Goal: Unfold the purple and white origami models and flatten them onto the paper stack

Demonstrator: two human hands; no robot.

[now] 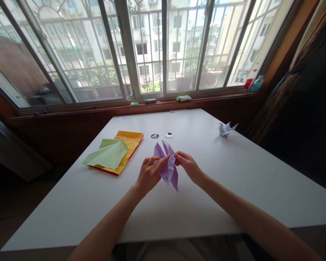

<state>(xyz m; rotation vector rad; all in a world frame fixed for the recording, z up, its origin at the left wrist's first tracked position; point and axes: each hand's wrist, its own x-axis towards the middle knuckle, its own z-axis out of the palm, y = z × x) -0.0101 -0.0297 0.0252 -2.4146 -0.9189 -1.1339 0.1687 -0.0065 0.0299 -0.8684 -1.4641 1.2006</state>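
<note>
A folded purple origami paper (167, 170) is held above the table between both hands, with pointed flaps sticking up and down. My left hand (150, 172) grips its left side, the index finger stretched across the front of the folds. On the other side, my right hand (187, 164) pinches the paper's right edge between thumb and fingers. The fingertips behind the paper are hidden.
The white table (206, 203) carries yellow and red paper (132, 139) under a light green folded sheet (111, 154) at left. Two round holes lie ahead, one with a round cover (168, 135). A white origami crane (226, 129) stands at the right edge.
</note>
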